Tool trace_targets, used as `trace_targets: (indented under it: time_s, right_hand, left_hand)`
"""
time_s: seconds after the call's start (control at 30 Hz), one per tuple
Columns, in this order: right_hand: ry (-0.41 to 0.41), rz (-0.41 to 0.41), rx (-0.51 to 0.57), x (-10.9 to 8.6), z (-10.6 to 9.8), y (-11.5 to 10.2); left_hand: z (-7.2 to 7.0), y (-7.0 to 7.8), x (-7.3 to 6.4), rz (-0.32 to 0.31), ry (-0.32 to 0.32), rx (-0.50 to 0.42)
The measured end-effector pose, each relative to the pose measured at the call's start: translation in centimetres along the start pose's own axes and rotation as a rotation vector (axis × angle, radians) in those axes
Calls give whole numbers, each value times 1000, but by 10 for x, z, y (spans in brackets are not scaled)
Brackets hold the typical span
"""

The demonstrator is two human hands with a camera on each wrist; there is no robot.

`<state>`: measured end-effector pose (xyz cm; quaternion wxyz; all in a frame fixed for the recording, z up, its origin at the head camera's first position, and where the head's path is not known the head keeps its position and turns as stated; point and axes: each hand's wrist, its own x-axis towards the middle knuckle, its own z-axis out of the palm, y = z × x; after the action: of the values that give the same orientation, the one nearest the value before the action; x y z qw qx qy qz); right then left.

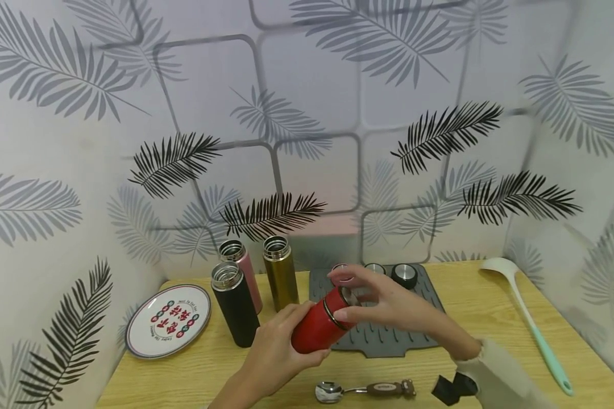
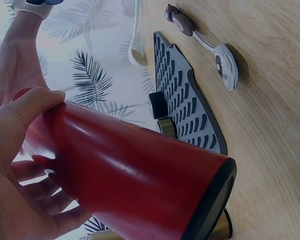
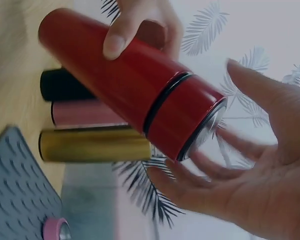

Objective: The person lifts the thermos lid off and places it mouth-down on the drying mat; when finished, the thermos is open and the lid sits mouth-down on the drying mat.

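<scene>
In the head view my left hand [image 1: 278,355] grips a red thermos flask [image 1: 314,326] round its body, tilted above the table with its lid end up to the right. The red lid [image 3: 187,117] has a silver top and sits on the flask, with a dark ring below it. Around that lid my right hand [image 1: 396,304] is spread, thumb and fingers apart; in the right wrist view a gap shows between the thumb [image 3: 260,87] and the lid. The flask's dark base [image 2: 212,200] faces the left wrist camera.
Lidless black [image 1: 237,309], pink [image 1: 249,278] and gold [image 1: 281,278] flasks stand behind left, beside a white plate [image 1: 199,301]. A grey mat [image 1: 384,338] carries pink, gold and black lids [image 1: 404,275]. A spoon [image 1: 384,388] lies in front, a ladle [image 1: 534,335] at right.
</scene>
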<state>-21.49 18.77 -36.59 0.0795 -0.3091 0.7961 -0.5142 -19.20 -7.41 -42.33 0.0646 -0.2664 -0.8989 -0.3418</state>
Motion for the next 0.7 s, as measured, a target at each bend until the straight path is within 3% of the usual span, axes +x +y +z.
trace_targets:
  time_s: [0.13,0.23,0.37,0.53,0.7]
  right_hand:
    - [179,113,-103,-1,0,-3]
    - [246,195,-138,-2,-2,-5]
    - [192,244,-105,-4,-3,-3]
    - [63,240,-55,-4,2,-3]
    - [14,214,-27,-7,2,-6]
  left_hand:
    - [0,1,0,-8,8,0]
    - [0,3,0,-21,-2,-18]
    - [1,4,1,-24,-15,-25]
    - [2,3,1,-5,-4,-14]
    - [2,4,0,3,-10,-18]
